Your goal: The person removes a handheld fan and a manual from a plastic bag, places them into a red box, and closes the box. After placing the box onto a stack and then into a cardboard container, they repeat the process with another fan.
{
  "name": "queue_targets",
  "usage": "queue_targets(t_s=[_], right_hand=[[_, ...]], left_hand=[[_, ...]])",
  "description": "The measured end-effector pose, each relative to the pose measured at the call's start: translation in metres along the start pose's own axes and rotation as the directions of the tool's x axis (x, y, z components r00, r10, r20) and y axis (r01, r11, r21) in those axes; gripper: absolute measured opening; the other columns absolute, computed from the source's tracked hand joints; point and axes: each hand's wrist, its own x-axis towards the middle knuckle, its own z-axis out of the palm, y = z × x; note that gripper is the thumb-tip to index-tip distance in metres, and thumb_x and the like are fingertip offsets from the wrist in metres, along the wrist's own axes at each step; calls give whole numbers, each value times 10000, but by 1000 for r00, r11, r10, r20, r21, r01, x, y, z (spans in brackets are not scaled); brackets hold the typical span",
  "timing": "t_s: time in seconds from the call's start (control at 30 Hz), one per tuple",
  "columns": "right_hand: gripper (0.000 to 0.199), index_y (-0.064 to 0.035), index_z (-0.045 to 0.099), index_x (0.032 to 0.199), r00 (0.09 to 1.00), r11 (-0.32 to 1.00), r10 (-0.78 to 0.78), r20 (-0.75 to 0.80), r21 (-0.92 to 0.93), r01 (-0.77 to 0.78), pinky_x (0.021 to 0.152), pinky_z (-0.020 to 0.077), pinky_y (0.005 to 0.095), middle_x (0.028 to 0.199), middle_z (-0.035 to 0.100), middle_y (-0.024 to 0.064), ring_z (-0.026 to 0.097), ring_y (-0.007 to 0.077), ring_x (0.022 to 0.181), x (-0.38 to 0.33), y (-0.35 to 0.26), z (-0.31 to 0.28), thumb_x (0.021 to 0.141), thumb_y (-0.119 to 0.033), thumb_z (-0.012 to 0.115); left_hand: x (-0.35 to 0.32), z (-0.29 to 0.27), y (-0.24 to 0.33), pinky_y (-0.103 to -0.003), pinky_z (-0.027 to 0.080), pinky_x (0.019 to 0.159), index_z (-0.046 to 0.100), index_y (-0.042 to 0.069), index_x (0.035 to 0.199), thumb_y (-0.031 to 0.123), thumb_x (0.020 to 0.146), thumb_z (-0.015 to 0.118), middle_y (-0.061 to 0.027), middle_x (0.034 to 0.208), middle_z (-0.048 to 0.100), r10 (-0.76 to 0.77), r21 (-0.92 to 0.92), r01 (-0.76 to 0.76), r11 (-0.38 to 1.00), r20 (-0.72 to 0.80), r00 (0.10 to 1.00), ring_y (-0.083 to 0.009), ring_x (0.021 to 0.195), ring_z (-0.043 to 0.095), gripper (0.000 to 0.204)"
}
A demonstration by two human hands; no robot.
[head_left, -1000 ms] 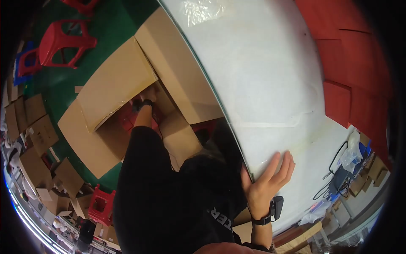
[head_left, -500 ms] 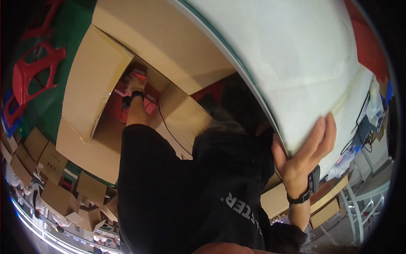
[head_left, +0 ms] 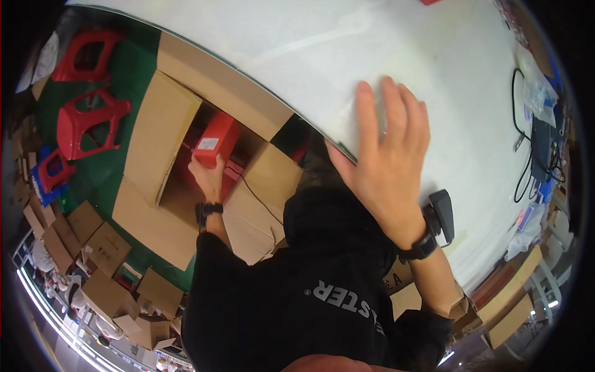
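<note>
A red box (head_left: 222,131) with a white label tilts up out of a large open cardboard carton (head_left: 166,240) on the floor. My left hand (head_left: 208,175) grips the red box at its near end, the fingers partly hidden behind it. Other red boxes (head_left: 233,168) show lower in the carton. My right hand (head_left: 392,152) lies on the white-covered table (head_left: 310,59), fingers stretched and spread, the thumb at the table's edge. Each wrist wears a black band with a device; a thin black cable (head_left: 257,192) runs from the left one.
Red plastic stools (head_left: 92,121) stand on the green floor at left. More open cardboard boxes (head_left: 108,288) crowd the lower left. On the table's right side lie a black device with cables (head_left: 545,146) and clear plastic bags (head_left: 538,93). Carton flaps spread around the opening.
My left hand has come up from deep inside the carton, raising a red box. My right hand has shifted from gripping the table edge to lying flatter on the tabletop. The view has turned.
</note>
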Motion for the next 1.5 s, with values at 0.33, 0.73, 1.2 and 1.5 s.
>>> queue_targets(t_s=[0.33,0.73,1.2,1.5], right_hand=[[810,-10,434,1450,996,942,-60,-69,327,80,1108,352,566,1447,419,231,414,440,1321,-16,17,-18,792,-298,809],[911,-17,378,1455,973,522,-218,-73,834,180,919,542,395,1414,441,202,577,384,1176,-69,164,-165,702,-166,869],[784,-65,497,1382,989,794,-15,-150,599,104,856,562,393,1324,535,186,621,364,1091,-125,277,-203,690,-151,856],[621,-2,553,1325,945,812,223,-238,582,-45,931,518,390,1298,537,186,592,349,1142,-128,280,-209,784,-143,824]], left_hand=[[-61,-184,61,-397,476,976,538,16,1350,459,993,518,-151,1353,577,-415,-907,110,406,-76,906,-268,1208,570,569],[24,-203,359,-428,420,1093,517,5,1383,458,1038,410,-149,1433,537,500,-933,342,115,352,791,-268,1315,519,579],[12,-199,687,-418,355,1140,93,21,1593,331,654,945,-214,1543,361,865,-980,-193,47,137,-483,-330,1428,376,1305],[20,-204,699,-433,432,1024,330,51,1531,305,606,954,-193,1364,467,941,-803,-560,-204,-3,-340,-374,1222,498,1145]])
